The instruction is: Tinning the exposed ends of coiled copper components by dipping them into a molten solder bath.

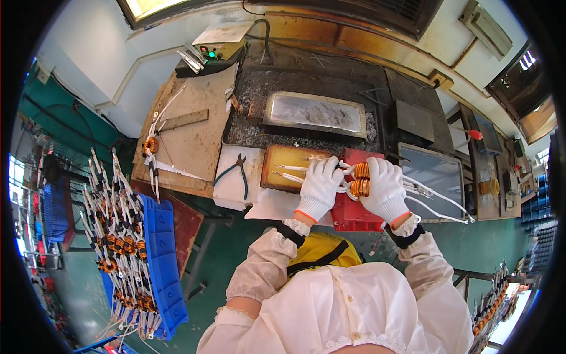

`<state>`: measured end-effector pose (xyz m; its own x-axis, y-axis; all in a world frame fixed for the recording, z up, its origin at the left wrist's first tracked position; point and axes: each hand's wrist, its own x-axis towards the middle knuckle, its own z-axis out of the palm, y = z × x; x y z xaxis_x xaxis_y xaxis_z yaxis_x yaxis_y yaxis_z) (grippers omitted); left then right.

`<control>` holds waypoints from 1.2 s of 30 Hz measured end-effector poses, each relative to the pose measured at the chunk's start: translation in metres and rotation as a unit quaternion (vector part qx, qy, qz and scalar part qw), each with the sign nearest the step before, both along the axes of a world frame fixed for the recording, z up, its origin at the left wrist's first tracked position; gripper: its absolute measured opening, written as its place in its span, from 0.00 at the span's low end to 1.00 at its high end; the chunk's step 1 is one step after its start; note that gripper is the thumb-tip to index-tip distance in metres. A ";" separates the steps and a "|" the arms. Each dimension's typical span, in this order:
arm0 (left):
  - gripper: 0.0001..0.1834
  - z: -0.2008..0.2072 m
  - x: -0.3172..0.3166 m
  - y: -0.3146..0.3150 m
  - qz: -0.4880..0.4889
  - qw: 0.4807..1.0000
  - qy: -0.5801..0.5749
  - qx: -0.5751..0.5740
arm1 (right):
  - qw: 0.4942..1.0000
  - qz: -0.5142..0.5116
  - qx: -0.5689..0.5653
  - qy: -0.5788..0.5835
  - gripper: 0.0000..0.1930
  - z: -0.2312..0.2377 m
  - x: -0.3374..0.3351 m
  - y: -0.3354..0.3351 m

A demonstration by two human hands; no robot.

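Observation:
My left hand (pixel 321 186), in a white knit glove, is closed around the white-sleeved leads of two copper-wound ring coils (pixel 359 188). Their lead ends point left over a shallow tray of amber liquid (pixel 273 171). My right hand (pixel 384 190), gloved alike, grips the coils from the right, and more white leads (pixel 433 192) stick out past it. Beneath both hands lies a red plastic crate (pixel 359 221). Just behind the amber tray, a rectangular metal pot (pixel 318 115) shows a silvery surface with dark residue. Side cutters (pixel 234 173) rest on white paper left of the tray.
A blue crate (pixel 162 265) full of similar coils stands at the left. One coil (pixel 151 145) lies on the wooden board (pixel 197 141) near a flat strip. A control box (pixel 223 41) sits at the back left. Right of the red crate is a grey tray (pixel 433 177).

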<state>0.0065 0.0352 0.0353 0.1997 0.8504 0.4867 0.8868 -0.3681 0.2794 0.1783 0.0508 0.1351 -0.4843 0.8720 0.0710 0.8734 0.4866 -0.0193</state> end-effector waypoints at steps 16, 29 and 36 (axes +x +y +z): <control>0.12 -0.005 -0.001 0.000 -0.006 1.000 -0.026 0.002 | 1.000 0.001 -0.001 -0.016 0.43 0.002 -0.003 0.000; 0.12 0.010 0.002 0.001 -0.019 0.998 -0.024 0.049 | 0.998 -0.008 0.031 0.047 0.42 -0.009 0.011 -0.005; 0.11 0.024 0.013 0.009 -0.037 0.994 0.056 0.085 | 0.988 -0.041 0.052 0.139 0.45 -0.031 0.032 -0.013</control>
<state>0.0199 0.0447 0.0597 0.3208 0.7386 0.5929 0.8773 -0.4676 0.1079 0.2107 0.0381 0.1037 -0.3618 0.8884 0.2826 0.8778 0.4267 -0.2176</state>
